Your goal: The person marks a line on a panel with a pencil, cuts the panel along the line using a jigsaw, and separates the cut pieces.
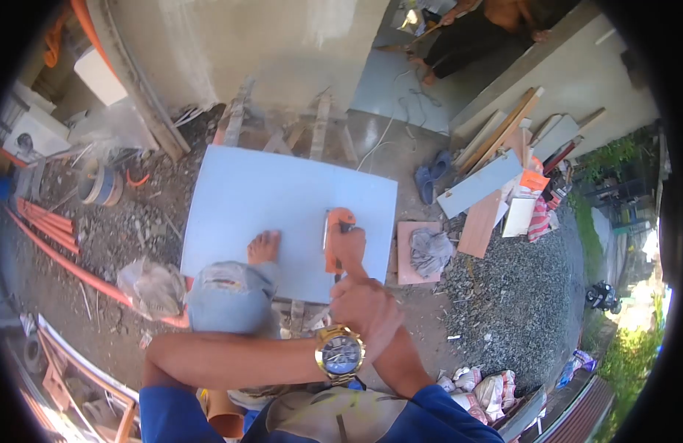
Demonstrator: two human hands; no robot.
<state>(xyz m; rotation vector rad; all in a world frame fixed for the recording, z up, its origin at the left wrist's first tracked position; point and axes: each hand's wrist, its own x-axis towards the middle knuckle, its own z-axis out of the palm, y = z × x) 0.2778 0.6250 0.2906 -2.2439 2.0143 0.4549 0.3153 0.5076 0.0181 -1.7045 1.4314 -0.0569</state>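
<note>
An orange tool [333, 242] stands on a pale blue-white board [231, 199], with the fingers of my right hand [350, 247] wrapped round its handle. My left hand [367, 310], somewhat blurred, crosses over from the left and closes round my right wrist. A gold watch [340, 352] is on the left wrist. My bare foot [264, 247] presses on the board, left of the tool. Wooden supports [321, 125] stick out from under the board's far edge.
Right of the board lie a pink panel [406, 275] with a grey cloth bundle [430, 251], blue shoes [430, 176], offcuts [480, 221] and gravel [504, 303]. At left are a bucket [100, 183] and orange pipes [53, 236]. Another person [467, 44] works beyond the doorway.
</note>
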